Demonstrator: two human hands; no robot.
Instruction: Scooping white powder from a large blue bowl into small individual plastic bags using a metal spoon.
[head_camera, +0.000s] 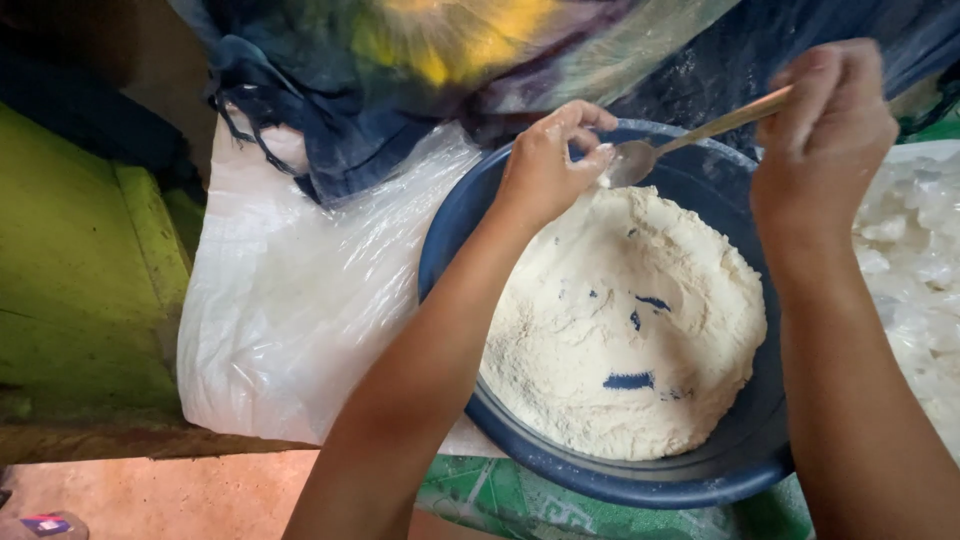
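Observation:
A dark blue plastic basin (455, 230) holds a wide layer of pale flour (620, 330), with blue patches of the bottom showing through. My right hand (825, 130) grips the wooden handle of a metal spoon (690, 135) held over the basin's far rim. My left hand (550, 160) has its fingertips pinched at the spoon's bowl, and they are dusted with white powder.
A large clear plastic bag (290, 300) lies to the left of the basin. Crumpled white plastic (915, 250) lies to the right. Dark tie-dyed cloth (430, 60) hangs behind. A green painted ledge (80, 280) runs along the left, and green patterned fabric (500, 500) lies under the basin.

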